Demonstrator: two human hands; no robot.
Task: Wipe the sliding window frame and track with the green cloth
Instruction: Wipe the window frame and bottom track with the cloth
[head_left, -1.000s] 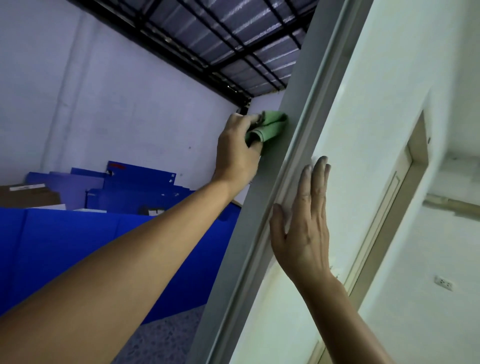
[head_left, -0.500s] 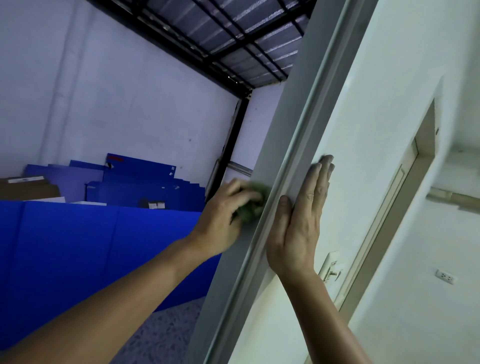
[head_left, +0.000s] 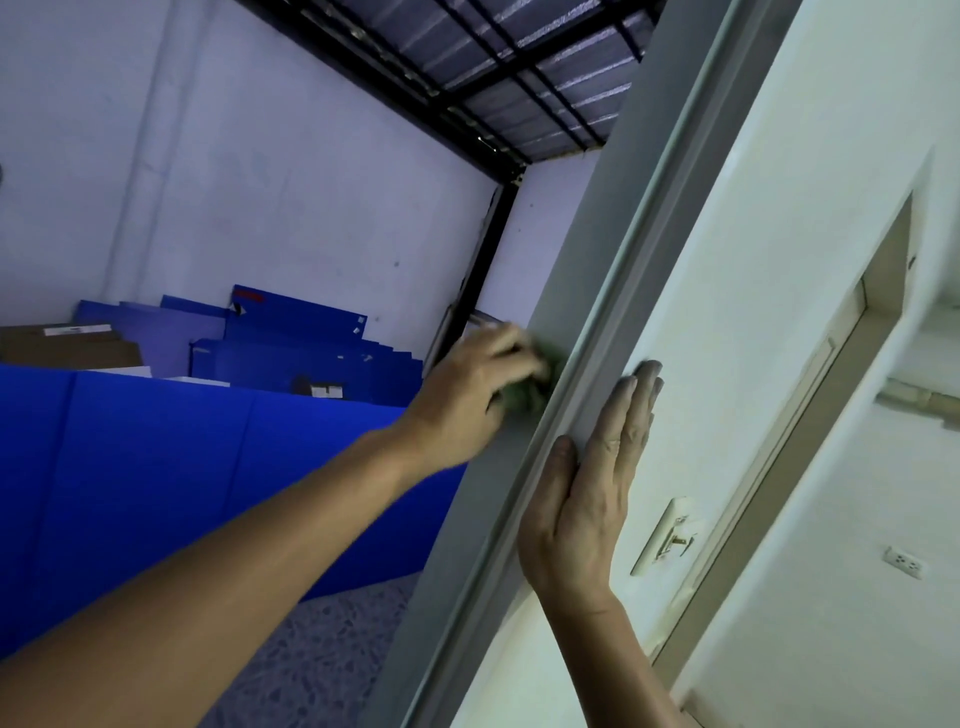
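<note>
A grey window frame (head_left: 618, 249) runs diagonally from the top right down to the bottom centre. My left hand (head_left: 467, 400) grips a bunched green cloth (head_left: 530, 392) and presses it against the outer face of the frame about halfway up; the hand is motion-blurred and hides most of the cloth. My right hand (head_left: 587, 488) lies flat with straight fingers on the frame's inner edge and the white wall (head_left: 753, 260), just below and to the right of the cloth.
Beyond the frame are blue panels (head_left: 182, 467), stacked blue boards (head_left: 291, 332), a speckled floor (head_left: 322, 649) and a dark roof grid (head_left: 493, 67). On the wall side are a light switch (head_left: 667, 535), a power socket (head_left: 905, 562) and a recessed opening (head_left: 810, 426).
My left hand slid the cloth down the frame from high up to mid height, then stayed near that height. My right hand has kept its place on the frame edge.
</note>
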